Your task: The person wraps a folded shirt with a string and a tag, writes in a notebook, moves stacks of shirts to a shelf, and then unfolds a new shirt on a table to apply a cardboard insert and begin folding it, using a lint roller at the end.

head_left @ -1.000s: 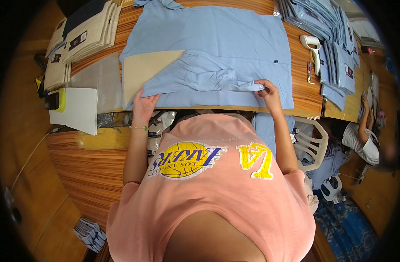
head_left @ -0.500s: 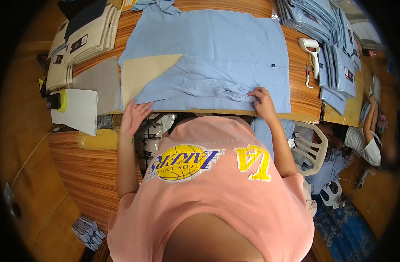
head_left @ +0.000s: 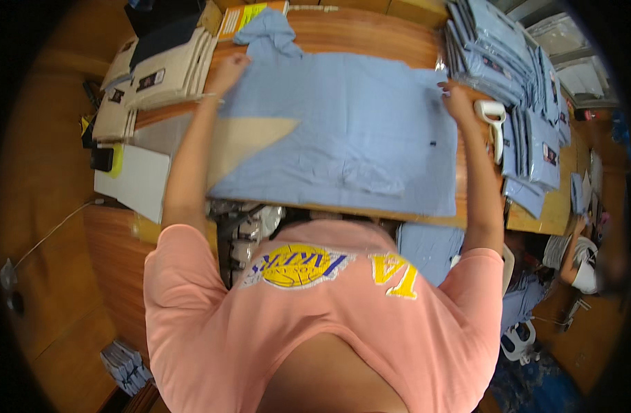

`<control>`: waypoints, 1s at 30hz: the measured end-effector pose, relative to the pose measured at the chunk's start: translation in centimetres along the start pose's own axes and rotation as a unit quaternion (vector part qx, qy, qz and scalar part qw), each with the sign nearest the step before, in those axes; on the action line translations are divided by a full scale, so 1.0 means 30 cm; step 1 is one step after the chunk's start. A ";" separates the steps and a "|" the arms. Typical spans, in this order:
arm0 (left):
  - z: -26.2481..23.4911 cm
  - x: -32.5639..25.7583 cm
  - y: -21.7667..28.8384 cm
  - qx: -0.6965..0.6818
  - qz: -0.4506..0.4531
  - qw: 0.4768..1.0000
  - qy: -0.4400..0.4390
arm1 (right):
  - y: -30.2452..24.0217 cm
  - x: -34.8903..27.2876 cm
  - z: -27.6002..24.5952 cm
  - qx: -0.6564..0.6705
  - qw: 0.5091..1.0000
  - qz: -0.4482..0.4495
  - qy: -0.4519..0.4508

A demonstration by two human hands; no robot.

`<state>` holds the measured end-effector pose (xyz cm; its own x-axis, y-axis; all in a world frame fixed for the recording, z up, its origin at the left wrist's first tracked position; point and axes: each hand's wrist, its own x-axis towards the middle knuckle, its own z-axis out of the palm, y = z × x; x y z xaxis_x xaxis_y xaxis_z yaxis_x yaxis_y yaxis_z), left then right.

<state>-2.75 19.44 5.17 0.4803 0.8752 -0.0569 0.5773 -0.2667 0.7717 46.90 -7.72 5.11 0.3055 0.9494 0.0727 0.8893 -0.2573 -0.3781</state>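
Observation:
A light blue garment (head_left: 343, 103) lies spread over the table, its lower part folded and wrinkled near the front edge. A small dark tag shows toward its right side. At the left, a tan flat panel (head_left: 239, 141) shows as a wedge beside the slanting fold. My left hand (head_left: 230, 71) is at the garment's far left edge, fingers closed on the cloth beside a bunched blue part (head_left: 268, 34). My right hand (head_left: 456, 98) reaches to the far right edge, its fingers slightly apart and somewhat blurred.
Packed beige garments (head_left: 167, 72) are stacked at the left, near a white board (head_left: 138, 180). Bagged blue garments (head_left: 491, 58) pile up at the right, beside a white-handled roller (head_left: 495, 124). Another person's arm (head_left: 572, 255) shows at the far right.
Both hands have moved from the garment's near edge to its far left and far right edges. The folded lower part now lies flatter. The view has shifted slightly.

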 end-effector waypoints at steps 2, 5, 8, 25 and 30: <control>0.126 0.097 -0.032 0.159 -0.063 0.981 0.092 | 0.007 0.089 0.075 -0.104 0.995 -0.003 -0.013; 0.267 0.131 -0.153 0.274 -0.027 0.895 0.350 | -0.086 0.154 0.134 -0.179 0.983 0.011 -0.037; 0.331 0.126 0.015 0.274 -0.119 0.913 0.279 | -0.036 0.127 0.100 -0.282 0.953 0.072 -0.087; 0.022 -0.743 0.029 -0.132 -0.112 0.984 0.026 | 0.116 -0.771 -0.151 0.387 0.894 0.223 0.023; 0.116 -0.867 -0.009 -0.194 -0.102 0.969 0.110 | 0.115 -0.868 -0.047 0.380 0.890 0.254 -0.002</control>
<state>-13.11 -4.67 4.23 0.2046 0.9703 -0.1293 0.3320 0.0554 0.9416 42.49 -33.59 3.22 0.5988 0.7472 -0.2885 0.1502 -0.4585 -0.8759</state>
